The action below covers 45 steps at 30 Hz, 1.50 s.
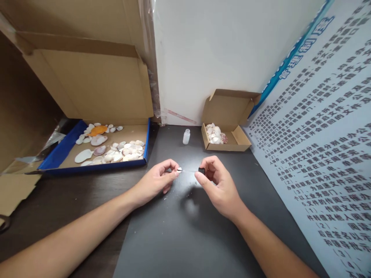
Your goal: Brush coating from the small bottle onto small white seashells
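Observation:
My left hand [164, 175] pinches a small white shell [179, 169] between thumb and fingers. My right hand [215, 181] is closed on a black cap [201, 170], from which a thin pale stem reaches left to the shell. Whether the stem's tip touches the shell is too small to tell. Beyond my hands, a small open bottle [186, 136] with whitish contents stands upright on the dark mat [162, 247].
On the left, a blue-edged cardboard box [95, 168] holds many shells and an orange piece [99, 130]. A smaller open box [228, 147] with shells stands at the back right. White panels rise behind and along the right, the right one printed.

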Available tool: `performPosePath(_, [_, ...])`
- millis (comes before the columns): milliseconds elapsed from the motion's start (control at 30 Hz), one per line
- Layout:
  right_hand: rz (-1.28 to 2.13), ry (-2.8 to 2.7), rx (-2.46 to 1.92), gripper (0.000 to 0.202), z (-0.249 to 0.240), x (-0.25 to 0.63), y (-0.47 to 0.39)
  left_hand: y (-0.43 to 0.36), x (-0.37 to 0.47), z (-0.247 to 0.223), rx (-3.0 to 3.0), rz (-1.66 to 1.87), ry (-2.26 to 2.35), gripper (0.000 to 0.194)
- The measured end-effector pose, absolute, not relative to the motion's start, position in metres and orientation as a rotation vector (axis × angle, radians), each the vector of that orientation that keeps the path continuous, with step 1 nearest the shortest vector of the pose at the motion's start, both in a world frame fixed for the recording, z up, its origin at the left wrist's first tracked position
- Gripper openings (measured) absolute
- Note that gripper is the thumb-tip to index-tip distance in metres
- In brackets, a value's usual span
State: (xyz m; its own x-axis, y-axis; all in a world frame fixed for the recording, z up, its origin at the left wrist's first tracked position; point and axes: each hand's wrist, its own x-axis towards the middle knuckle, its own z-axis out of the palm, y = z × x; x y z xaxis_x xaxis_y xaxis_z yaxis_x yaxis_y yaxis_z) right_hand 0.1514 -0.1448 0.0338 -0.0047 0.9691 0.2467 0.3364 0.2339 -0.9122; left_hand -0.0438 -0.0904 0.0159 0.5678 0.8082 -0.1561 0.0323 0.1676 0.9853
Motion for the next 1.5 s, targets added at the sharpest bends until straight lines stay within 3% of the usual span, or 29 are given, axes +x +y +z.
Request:
performPosePath(300, [0.906, -1.518, -1.260, 0.013, 0.0339, 0.1517, -0.1435, -0.0907, -0.0450, 0.0152, 1.272, 0.629, 0.805, 0.025])
performPosePath(733, [0.760, -1.515, -1.375, 0.012, 0.0329, 0.1527, -0.1442, -0.0914, -0.0451, 0.0150, 1.260, 0.626, 0.819, 0.023])
performPosePath(933, [0.931, -1.479, -1.256, 0.013, 0.0337, 0.1532, -0.1436, -0.0922, -0.0436, 0.0177, 1.226, 0.644, 0.817, 0.020])
performPosePath(1133, [0.733, -1.554, -1.463, 0.013, 0.0315, 0.1538, -0.1404, -0.0922, -0.0446, 0.0168, 1.215, 0.644, 0.833, 0.018])
performPosePath(1500, [0.907, -1.480, -1.241, 0.014, 0.0346, 0.1526, -0.1451, -0.0913, -0.0441, 0.0161, 1.226, 0.619, 0.833, 0.020])
